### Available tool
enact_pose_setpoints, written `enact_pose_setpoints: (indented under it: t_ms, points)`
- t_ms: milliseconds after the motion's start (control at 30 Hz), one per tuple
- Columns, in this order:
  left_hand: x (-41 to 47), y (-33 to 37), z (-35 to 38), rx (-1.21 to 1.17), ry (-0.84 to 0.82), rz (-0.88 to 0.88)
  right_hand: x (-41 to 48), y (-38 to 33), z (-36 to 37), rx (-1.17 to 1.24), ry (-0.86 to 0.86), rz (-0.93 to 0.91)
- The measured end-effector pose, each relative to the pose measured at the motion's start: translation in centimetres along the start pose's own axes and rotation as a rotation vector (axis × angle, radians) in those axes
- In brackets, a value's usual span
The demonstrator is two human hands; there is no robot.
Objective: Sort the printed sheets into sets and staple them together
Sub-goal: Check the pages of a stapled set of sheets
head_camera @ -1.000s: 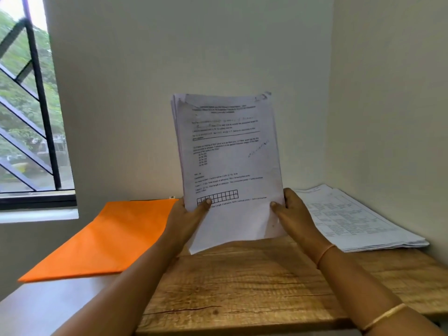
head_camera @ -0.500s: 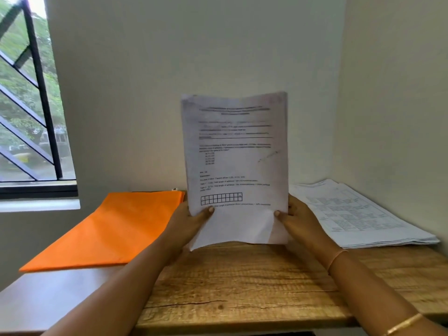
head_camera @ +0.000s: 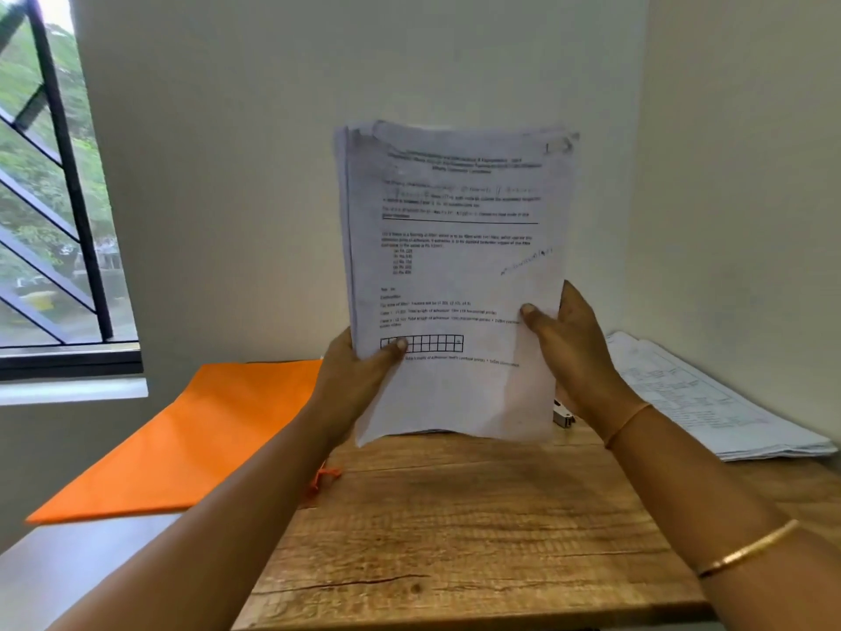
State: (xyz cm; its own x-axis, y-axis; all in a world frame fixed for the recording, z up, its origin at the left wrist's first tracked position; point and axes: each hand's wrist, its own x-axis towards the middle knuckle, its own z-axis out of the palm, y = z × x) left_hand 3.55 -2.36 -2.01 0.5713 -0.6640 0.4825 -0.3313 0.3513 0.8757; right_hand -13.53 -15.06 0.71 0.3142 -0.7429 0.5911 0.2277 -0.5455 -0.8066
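Note:
I hold a set of printed sheets (head_camera: 455, 266) upright above the wooden table (head_camera: 455, 530), its lower edge a little off the wood. My left hand (head_camera: 359, 380) grips the set's lower left side, thumb on the front page beside a printed grid. My right hand (head_camera: 569, 348) holds the right edge higher up, thumb on the front. A second pile of printed sheets (head_camera: 710, 403) lies flat at the table's right, by the wall. A small metal stapler (head_camera: 563, 414) peeks out behind my right wrist, mostly hidden.
An orange folder (head_camera: 182, 434) lies at the left, overhanging the table, with an orange string (head_camera: 325, 475) at its edge. Walls close the back and right. A barred window (head_camera: 54, 198) is at the far left.
The set has been lifted slightly off the table. My right hand has slid up the right edge. The sheets' top edges now fan out a little at the left.

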Motion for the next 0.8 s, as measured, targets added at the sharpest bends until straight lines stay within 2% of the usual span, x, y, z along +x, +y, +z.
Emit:
enact_pose_setpoints:
  t_ms: [100,200,333,400,500,600,733,800]
  points:
    - [-0.7,-1.1,-0.2,0.102,-0.062,-0.074,-1.4,1.0,-0.1,-0.110,-0.042,-0.007]
    - [-1.7,-2.7,-0.4,0.167,-0.117,-0.148,-2.9,3.3,0.0,-0.184,-0.143,0.153]
    - [-0.9,-2.3,-1.2,-0.056,-0.224,-0.366,-1.8,4.3,-0.5,-0.171,-0.135,0.350]
    - [-0.1,-2.2,-1.9,-0.121,-0.181,-0.419,-1.0,4.8,-0.8,-0.195,-0.187,0.466]
    - [0.7,-2.9,-2.9,-0.135,0.032,-0.454,-0.9,5.4,-1.0,-0.297,-0.327,0.592]
    - [0.8,-4.5,-3.5,0.094,0.142,-0.495,-1.0,5.8,-0.9,-0.518,-0.422,0.611]
    - [0.2,-5.2,-3.0,0.624,0.069,-0.349,-1.3,5.6,-0.7,-0.811,-0.395,0.471]
    - [0.0,-5.0,-2.8,0.700,0.084,-0.300,-1.9,4.8,-0.7,-0.910,-0.401,0.427]
